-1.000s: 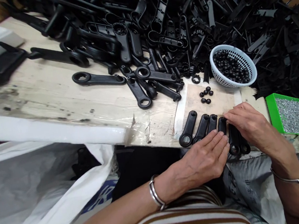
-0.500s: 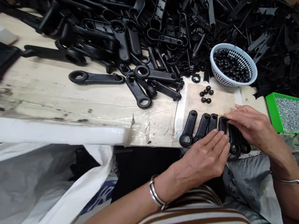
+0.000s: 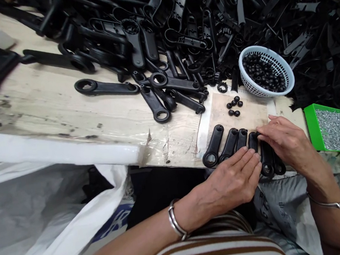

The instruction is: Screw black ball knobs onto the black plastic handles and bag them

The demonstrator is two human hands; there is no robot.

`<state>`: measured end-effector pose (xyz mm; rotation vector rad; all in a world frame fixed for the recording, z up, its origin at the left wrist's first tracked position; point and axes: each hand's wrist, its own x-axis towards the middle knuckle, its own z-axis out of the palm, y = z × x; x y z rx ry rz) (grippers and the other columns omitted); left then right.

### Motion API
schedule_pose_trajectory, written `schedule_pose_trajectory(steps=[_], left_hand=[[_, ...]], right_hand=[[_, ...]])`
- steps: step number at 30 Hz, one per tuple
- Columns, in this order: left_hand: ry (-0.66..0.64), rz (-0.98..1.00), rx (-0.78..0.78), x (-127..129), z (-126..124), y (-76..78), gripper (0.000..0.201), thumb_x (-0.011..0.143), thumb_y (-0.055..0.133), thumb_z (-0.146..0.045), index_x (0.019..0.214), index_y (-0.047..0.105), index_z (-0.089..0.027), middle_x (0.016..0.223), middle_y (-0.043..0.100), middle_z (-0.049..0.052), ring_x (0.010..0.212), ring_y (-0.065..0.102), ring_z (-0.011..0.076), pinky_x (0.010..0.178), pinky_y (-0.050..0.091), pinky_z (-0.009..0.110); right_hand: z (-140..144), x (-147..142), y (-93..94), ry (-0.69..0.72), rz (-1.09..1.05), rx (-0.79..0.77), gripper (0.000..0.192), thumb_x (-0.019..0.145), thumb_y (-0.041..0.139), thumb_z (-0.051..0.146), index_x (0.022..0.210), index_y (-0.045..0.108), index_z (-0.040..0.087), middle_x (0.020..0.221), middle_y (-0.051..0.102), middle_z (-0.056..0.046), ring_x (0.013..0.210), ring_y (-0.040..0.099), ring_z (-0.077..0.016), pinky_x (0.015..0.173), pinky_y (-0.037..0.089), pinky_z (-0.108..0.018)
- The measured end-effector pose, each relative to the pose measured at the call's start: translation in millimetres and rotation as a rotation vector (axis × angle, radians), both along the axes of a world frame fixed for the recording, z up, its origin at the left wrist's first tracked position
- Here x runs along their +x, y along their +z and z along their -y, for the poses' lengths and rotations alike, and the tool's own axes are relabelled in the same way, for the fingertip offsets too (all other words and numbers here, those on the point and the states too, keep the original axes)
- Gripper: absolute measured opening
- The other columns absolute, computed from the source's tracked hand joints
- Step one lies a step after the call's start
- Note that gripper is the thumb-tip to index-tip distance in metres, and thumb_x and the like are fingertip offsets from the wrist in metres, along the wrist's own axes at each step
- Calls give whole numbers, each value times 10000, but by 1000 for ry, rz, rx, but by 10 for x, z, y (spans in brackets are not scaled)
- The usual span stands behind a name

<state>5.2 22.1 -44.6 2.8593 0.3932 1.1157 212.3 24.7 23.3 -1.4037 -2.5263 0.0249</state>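
Observation:
Several black plastic crank levers [image 3: 214, 145] lie in a row at the table's front edge, ring ends toward me. My left hand [image 3: 235, 177] lies flat across the middle levers, fingers stretched out, covering part of them. My right hand [image 3: 288, 140] has thumb and fingers pinched at the upper end of a lever [image 3: 253, 138] near the row's middle; what is between the fingertips is hidden. Past the row, several small black ball knobs [image 3: 234, 102] sit loose on a tan sheet [image 3: 253, 115].
A pale blue basket [image 3: 288, 74] holds more black knobs. To the right, a green tray [image 3: 313, 129] contains small silver metal pieces. A large heap of black plastic parts [image 3: 178, 22] covers the back, with loose levers [image 3: 107, 87] in front. White sacking [image 3: 86, 227] hangs at lower left.
The camera view has shifted slightly. Both hands keep nearly the same place on the levers, with the right fingertips still at the lever's end.

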Motion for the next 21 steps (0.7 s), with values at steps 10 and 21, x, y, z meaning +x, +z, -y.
schedule_pose_trajectory(steps=[10, 21], left_hand=[[10, -14, 11, -11, -24, 72, 262, 927, 458, -45, 1070, 677, -35, 1152, 717, 161, 1105, 688, 242, 1041, 525, 389], [25, 26, 9, 5, -28, 59, 266, 917, 447, -47, 1036, 685, -49, 1129, 728, 150, 1064, 703, 225, 1020, 536, 369]], right_hand=[[-15, -28, 24, -22, 100, -59, 108, 942, 526, 171, 984, 622, 197, 913, 696, -75, 854, 609, -221, 994, 491, -476], [15, 51, 28, -63, -86, -104, 277, 938, 557, 201, 1209, 613, 213, 1060, 715, -83, 975, 619, -225, 866, 536, -410]])
